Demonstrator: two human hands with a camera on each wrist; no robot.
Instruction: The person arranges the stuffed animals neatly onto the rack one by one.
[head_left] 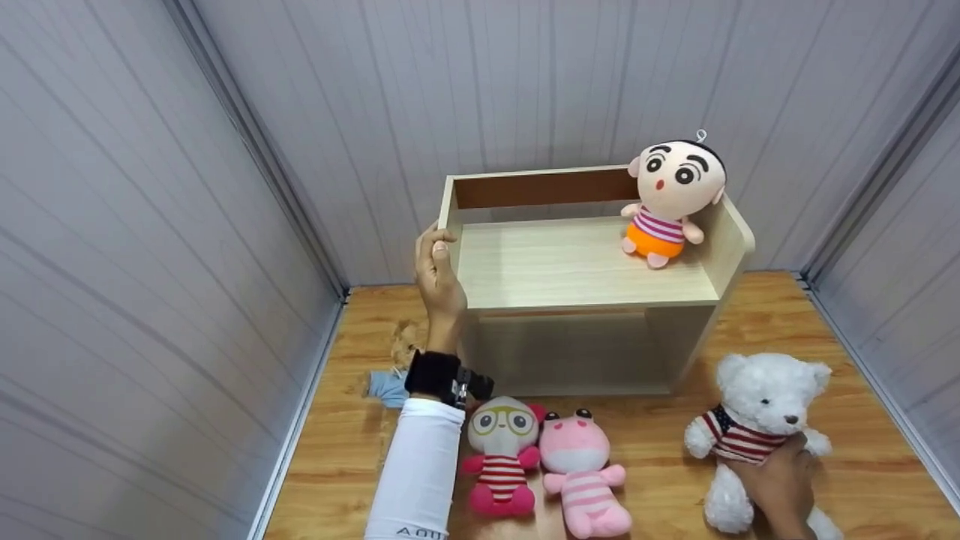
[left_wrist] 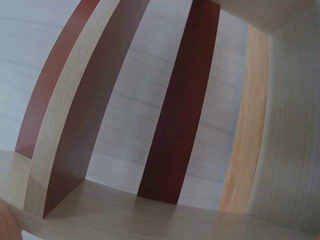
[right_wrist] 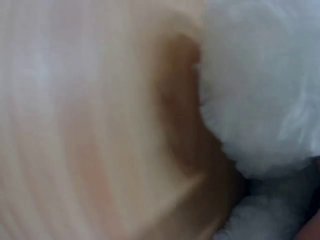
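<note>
Left hand (head_left: 439, 274) gripping left wall of wooden shelf unit (head_left: 577, 270); right hand (head_left: 780, 480) on white teddy bear (head_left: 757, 427).
Left fingers curled over wall edge; right fingers closed on bear's striped body, on wooden floor (head_left: 862, 480) just right of shelf; boy doll (head_left: 671, 199) seated on shelf top.

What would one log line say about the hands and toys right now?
left hand: grips shelf side | right hand: holds white bear | boy doll: on shelf
</note>
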